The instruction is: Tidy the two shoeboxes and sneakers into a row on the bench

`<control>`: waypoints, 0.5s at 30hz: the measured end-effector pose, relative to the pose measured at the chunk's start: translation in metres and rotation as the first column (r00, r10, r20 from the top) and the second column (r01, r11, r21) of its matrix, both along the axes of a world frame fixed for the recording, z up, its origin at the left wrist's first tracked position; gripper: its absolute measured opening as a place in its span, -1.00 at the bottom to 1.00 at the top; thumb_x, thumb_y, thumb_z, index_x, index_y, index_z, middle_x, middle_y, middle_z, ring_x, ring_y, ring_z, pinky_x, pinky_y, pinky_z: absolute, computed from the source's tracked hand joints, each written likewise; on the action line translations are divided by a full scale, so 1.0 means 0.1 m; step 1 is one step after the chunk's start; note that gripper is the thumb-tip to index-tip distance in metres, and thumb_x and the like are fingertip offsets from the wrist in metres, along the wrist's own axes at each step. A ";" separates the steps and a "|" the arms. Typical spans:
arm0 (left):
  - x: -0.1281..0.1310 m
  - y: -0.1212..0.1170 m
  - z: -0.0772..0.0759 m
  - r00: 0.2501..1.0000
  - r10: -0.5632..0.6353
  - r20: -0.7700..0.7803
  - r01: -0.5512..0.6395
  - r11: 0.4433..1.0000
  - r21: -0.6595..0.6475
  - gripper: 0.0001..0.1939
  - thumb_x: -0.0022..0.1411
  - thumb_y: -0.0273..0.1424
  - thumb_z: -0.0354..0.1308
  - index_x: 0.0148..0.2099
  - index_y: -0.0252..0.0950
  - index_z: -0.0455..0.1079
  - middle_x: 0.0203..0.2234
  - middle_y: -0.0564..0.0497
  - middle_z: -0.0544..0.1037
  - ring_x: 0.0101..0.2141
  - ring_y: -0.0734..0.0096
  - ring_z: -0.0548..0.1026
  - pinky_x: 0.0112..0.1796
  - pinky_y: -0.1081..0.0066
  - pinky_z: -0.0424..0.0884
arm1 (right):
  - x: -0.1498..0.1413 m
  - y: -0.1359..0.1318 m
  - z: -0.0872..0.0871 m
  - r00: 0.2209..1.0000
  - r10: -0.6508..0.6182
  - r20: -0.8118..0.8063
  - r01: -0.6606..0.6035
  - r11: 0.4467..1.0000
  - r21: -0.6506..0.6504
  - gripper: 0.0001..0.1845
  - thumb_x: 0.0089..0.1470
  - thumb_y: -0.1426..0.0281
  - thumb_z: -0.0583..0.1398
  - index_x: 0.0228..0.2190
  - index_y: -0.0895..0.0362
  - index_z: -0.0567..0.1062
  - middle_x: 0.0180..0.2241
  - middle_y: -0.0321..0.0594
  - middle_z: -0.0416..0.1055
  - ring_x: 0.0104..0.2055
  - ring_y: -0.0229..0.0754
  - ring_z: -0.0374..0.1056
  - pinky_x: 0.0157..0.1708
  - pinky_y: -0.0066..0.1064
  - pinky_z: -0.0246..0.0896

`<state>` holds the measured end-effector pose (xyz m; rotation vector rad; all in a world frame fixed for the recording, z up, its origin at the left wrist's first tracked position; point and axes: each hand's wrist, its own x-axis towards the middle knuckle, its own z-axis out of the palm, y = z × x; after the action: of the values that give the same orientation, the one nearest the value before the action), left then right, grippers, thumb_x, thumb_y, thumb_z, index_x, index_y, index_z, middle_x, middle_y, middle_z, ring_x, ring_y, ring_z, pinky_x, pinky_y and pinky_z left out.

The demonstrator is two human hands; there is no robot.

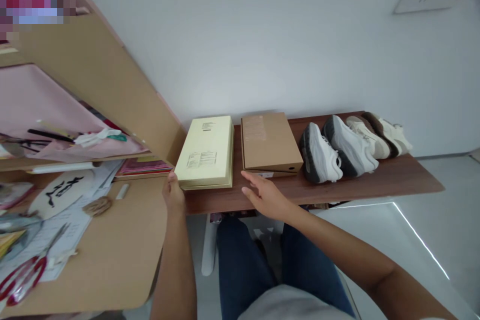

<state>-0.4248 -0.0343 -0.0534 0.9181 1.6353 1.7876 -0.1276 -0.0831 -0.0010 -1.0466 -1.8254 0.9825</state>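
A cream box (206, 152) with small printed text lies lid up at the left end of a dark wooden shelf board (213, 204). My left hand (174, 194) is at its front left corner, thumb up and nothing visible in its grasp; whether it touches the box I cannot tell. To the right of the cream box, a narrow gap apart, lies a brown cardboard box (270, 140) with its lid slightly raised in front. Just before its front edge hovers my right hand (267, 196), open, fingers spread and holding nothing.
White and grey sneakers (339, 147) and a beige pair of shoes (384, 132) stand right of the boxes. On the left, a desk (123, 245) holds red-handled scissors (30, 272), papers and a round fan (62, 194). A white wall (262, 45) rises behind the board.
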 end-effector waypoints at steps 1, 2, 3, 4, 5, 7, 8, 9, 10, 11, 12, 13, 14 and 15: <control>-0.01 0.02 0.02 0.999 0.022 0.039 -0.022 1.000 -0.006 -0.30 0.22 0.14 0.11 0.08 -0.37 0.49 0.01 -0.21 0.59 0.11 0.08 0.48 0.14 0.15 0.38 | -0.08 0.02 -0.03 1.000 -0.009 -0.029 0.009 1.000 -0.023 -0.42 0.29 0.15 0.11 0.27 0.07 0.32 0.25 0.00 0.33 0.29 0.02 0.28 0.27 0.02 0.20; -0.02 0.04 0.05 0.996 0.038 0.081 -0.037 0.999 -0.013 -0.33 0.20 0.13 0.15 0.05 -0.37 0.51 -0.01 -0.20 0.61 0.10 0.06 0.50 0.13 0.15 0.39 | -0.16 0.04 -0.05 0.998 -0.018 -0.060 0.015 0.999 -0.048 -0.37 0.29 0.12 0.11 0.30 0.07 0.28 0.28 0.01 0.29 0.32 0.03 0.23 0.29 0.02 0.17; -0.04 0.07 0.08 0.991 0.032 0.128 -0.029 0.999 -0.023 -0.35 0.19 0.11 0.18 0.02 -0.36 0.54 -0.04 -0.19 0.62 0.09 0.05 0.51 0.12 0.16 0.41 | -0.24 0.06 -0.07 0.995 -0.028 -0.091 0.021 0.997 -0.075 -0.34 0.29 0.09 0.10 0.32 0.07 0.24 0.31 0.01 0.24 0.34 0.03 0.19 0.31 0.02 0.13; -0.06 0.10 0.12 0.984 0.001 0.179 0.005 0.999 -0.034 -0.36 0.18 0.11 0.19 0.00 -0.36 0.55 -0.05 -0.19 0.63 0.08 0.05 0.52 0.10 0.17 0.43 | -0.33 0.07 -0.09 0.992 -0.036 -0.119 0.024 0.995 -0.101 -0.31 0.28 0.07 0.10 0.33 0.07 0.20 0.33 0.00 0.20 0.37 0.03 0.14 0.33 0.02 0.10; -0.09 0.13 0.15 0.973 -0.040 0.229 0.051 0.998 -0.041 -0.37 0.19 0.10 0.20 -0.01 -0.36 0.56 -0.07 -0.18 0.64 0.07 0.04 0.52 0.09 0.17 0.45 | -0.42 0.10 -0.11 0.989 -0.046 -0.144 0.027 0.991 -0.129 -0.28 0.28 0.05 0.10 0.35 0.07 0.17 0.35 -0.01 0.17 0.39 0.02 0.10 0.35 0.01 0.06; -0.13 0.19 0.21 0.943 -0.127 0.309 0.146 0.988 -0.041 -0.38 0.21 0.11 0.17 -0.01 -0.35 0.56 -0.07 -0.18 0.65 0.08 0.03 0.52 0.09 0.16 0.45 | -0.59 0.15 -0.14 0.981 -0.081 -0.175 0.047 0.980 -0.192 -0.22 0.25 0.03 0.11 0.37 0.06 0.11 0.38 -0.05 0.10 0.42 0.02 0.02 0.38 0.01 -0.02; -0.16 0.22 0.24 0.926 -0.164 0.339 0.188 0.982 -0.037 -0.38 0.22 0.11 0.16 -0.01 -0.35 0.56 -0.07 -0.18 0.65 0.09 0.02 0.52 0.09 0.14 0.45 | -0.67 0.19 -0.16 0.978 -0.111 -0.178 0.069 0.971 -0.227 -0.19 0.24 0.02 0.12 0.38 0.06 0.08 0.39 -0.07 0.07 0.44 0.02 -0.02 0.39 0.01 -0.06; -0.18 0.24 0.26 0.910 -0.200 0.363 0.226 0.974 -0.031 -0.38 0.22 0.10 0.16 0.00 -0.35 0.56 -0.07 -0.18 0.64 0.10 0.02 0.51 0.11 0.13 0.43 | -0.74 0.24 -0.17 0.974 -0.146 -0.175 0.097 0.960 -0.262 -0.15 0.22 0.00 0.13 0.39 0.06 0.06 0.40 -0.08 0.04 0.45 0.03 -0.05 0.40 0.01 -0.10; -0.19 0.26 0.27 0.894 -0.234 0.383 0.262 0.965 -0.024 -0.39 0.22 0.09 0.17 -0.01 -0.36 0.56 -0.06 -0.19 0.64 0.11 0.01 0.50 0.12 0.13 0.42 | -0.80 0.29 -0.18 0.969 -0.182 -0.169 0.126 0.947 -0.295 -0.12 0.21 -0.01 0.14 0.40 0.07 0.03 0.42 -0.08 0.01 0.46 0.03 -0.09 0.41 0.01 -0.15; -0.20 0.27 0.27 0.877 -0.268 0.399 0.299 0.954 -0.016 -0.40 0.21 0.07 0.19 -0.01 -0.37 0.56 -0.05 -0.20 0.64 0.12 0.01 0.49 0.14 0.14 0.41 | -0.86 0.34 -0.20 0.963 -0.216 -0.162 0.155 0.933 -0.325 -0.08 0.19 -0.03 0.14 0.40 0.10 0.01 0.43 -0.07 -0.03 0.47 0.03 -0.13 0.42 -0.01 -0.19; -0.21 0.28 0.27 0.860 -0.299 0.413 0.333 0.943 -0.012 -0.41 0.20 0.05 0.22 -0.01 -0.38 0.56 -0.05 -0.21 0.63 0.13 0.01 0.48 0.16 0.14 0.39 | -0.90 0.40 -0.21 0.956 -0.247 -0.156 0.180 0.918 -0.353 -0.05 0.18 -0.05 0.14 0.41 0.13 0.00 0.44 -0.05 -0.06 0.48 0.03 -0.16 0.43 -0.03 -0.24; -0.21 0.29 0.26 0.846 -0.323 0.424 0.360 0.933 -0.010 -0.42 0.20 0.02 0.24 -0.01 -0.39 0.56 -0.05 -0.22 0.63 0.14 0.01 0.48 0.17 0.15 0.38 | -0.94 0.46 -0.23 0.950 -0.271 -0.156 0.196 0.904 -0.379 -0.02 0.16 -0.06 0.15 0.41 0.15 -0.01 0.44 -0.05 -0.09 0.48 0.03 -0.19 0.44 -0.06 -0.28; -0.20 0.29 0.25 0.837 -0.338 0.431 0.380 0.925 -0.012 -0.44 0.20 -0.01 0.25 -0.01 -0.40 0.56 -0.04 -0.23 0.63 0.15 0.01 0.47 0.19 0.16 0.36 | -0.98 0.51 -0.25 0.944 -0.289 -0.162 0.204 0.892 -0.402 0.01 0.14 -0.08 0.16 0.41 0.16 -0.02 0.44 -0.04 -0.11 0.49 0.02 -0.22 0.45 -0.08 -0.32; -0.19 0.28 0.23 0.831 -0.343 0.438 0.390 0.921 -0.019 -0.47 0.20 -0.04 0.26 -0.01 -0.40 0.56 -0.04 -0.23 0.63 0.15 0.02 0.47 0.20 0.16 0.34 | -1.01 0.56 -0.27 0.938 -0.301 -0.173 0.205 0.883 -0.422 0.04 0.12 -0.10 0.17 0.41 0.16 -0.03 0.45 -0.04 -0.11 0.49 0.02 -0.24 0.45 -0.10 -0.36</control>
<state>-0.4441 -0.0063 -0.0305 0.6723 1.1687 1.4844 -0.2283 -0.0275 -0.0282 -1.3143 -1.2799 1.2856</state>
